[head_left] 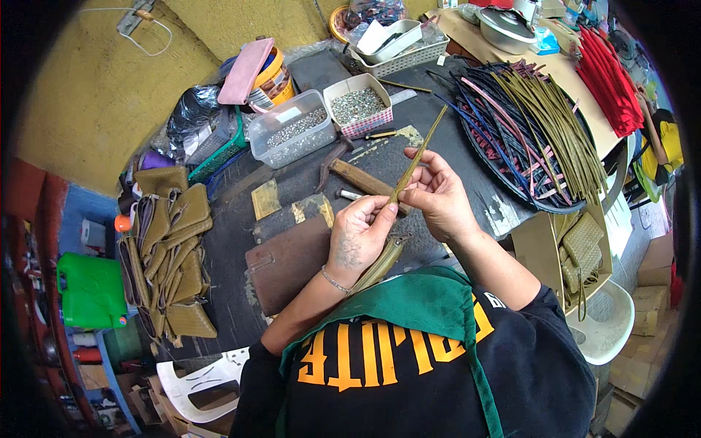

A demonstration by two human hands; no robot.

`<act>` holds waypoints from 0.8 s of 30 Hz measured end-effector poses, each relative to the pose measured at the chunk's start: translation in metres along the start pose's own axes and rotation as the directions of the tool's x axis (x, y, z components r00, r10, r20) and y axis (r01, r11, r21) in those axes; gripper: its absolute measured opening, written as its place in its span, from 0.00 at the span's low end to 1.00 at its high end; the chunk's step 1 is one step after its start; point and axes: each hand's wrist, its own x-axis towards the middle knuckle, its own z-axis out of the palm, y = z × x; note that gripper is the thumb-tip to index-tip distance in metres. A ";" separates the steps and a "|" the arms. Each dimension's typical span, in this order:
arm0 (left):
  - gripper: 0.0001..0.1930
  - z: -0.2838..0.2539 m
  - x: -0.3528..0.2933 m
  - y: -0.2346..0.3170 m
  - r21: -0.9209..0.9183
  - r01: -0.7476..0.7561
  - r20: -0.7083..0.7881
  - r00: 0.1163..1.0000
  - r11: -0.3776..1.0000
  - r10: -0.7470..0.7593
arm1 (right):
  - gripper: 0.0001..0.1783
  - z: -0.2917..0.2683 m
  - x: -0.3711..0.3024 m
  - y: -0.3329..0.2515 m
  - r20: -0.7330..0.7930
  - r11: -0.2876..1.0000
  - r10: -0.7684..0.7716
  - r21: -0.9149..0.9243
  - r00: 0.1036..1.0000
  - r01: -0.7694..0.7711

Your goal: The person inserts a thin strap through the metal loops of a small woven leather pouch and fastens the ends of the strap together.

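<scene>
Over the near side of the dark work table I hold a narrow olive strap (420,155) with both hands; its pointed end slants up and away. My left hand (358,237) pinches the strap's lower part between thumb and finger. Just right of it, my right hand (442,196) is closed on the strap too, some of its fingers curled. An olive pouch (381,269) lies below my hands against my apron, partly hidden by my left arm. Beyond the hands, a hammer's wooden handle (358,177) rests on the table. A brown flat block (289,264) sits beside my left forearm.
Olive pouches (171,252) are heaped at left. A clear bin (292,153) and a checkered basket (376,130) hold small metal parts. Many straps fill a round tray (504,191) at right, above a box of woven pouches (544,244). A green jug (91,290) stands far left.
</scene>
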 end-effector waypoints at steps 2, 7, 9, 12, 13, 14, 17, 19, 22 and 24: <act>0.08 0.001 0.002 -0.003 -0.026 0.003 -0.007 1.000 1.000 -0.003 | 0.32 0.000 0.002 0.000 0.007 1.000 0.009 0.026 1.000 -0.009; 0.08 0.001 0.006 -0.006 -0.071 0.003 -0.003 1.000 0.997 -0.003 | 0.29 -0.002 0.004 -0.001 0.017 0.999 -0.004 0.032 1.000 0.004; 0.06 -0.002 0.002 -0.004 -0.029 -0.001 -0.009 1.000 1.000 0.001 | 0.22 -0.005 0.002 0.002 0.060 0.998 0.009 -0.059 0.998 -0.005; 0.05 -0.002 0.001 -0.008 0.077 -0.048 -0.050 0.997 0.996 0.052 | 0.04 -0.010 -0.002 0.009 0.146 0.950 0.123 -0.302 0.982 -0.074; 0.05 0.000 0.001 -0.010 0.130 -0.158 -0.045 0.985 0.979 0.165 | 0.05 -0.011 -0.004 0.011 0.150 0.962 0.132 -0.257 0.980 -0.091; 0.06 0.001 0.002 -0.012 0.187 -0.255 -0.038 0.963 0.949 0.266 | 0.04 -0.007 -0.006 0.013 0.119 0.984 0.098 -0.162 0.988 -0.078; 0.14 -0.005 0.000 0.003 0.405 -0.192 0.175 0.976 0.894 0.130 | 0.05 -0.010 0.004 0.001 -0.020 0.995 0.028 -0.097 0.999 -0.030; 0.19 -0.009 -0.003 -0.004 0.507 -0.259 0.150 0.966 0.822 0.212 | 0.06 -0.019 0.027 -0.021 -0.084 0.992 -0.113 -0.072 0.990 0.107; 0.29 -0.018 -0.008 -0.017 0.677 -0.269 0.145 0.961 0.685 0.234 | 0.09 -0.025 0.069 -0.070 -0.170 0.911 -0.340 -0.304 0.925 0.279; 0.29 -0.022 -0.009 -0.023 0.564 -0.171 0.141 0.984 0.808 0.110 | 0.10 -0.018 0.099 -0.096 -0.119 0.847 -0.394 -0.434 0.912 0.309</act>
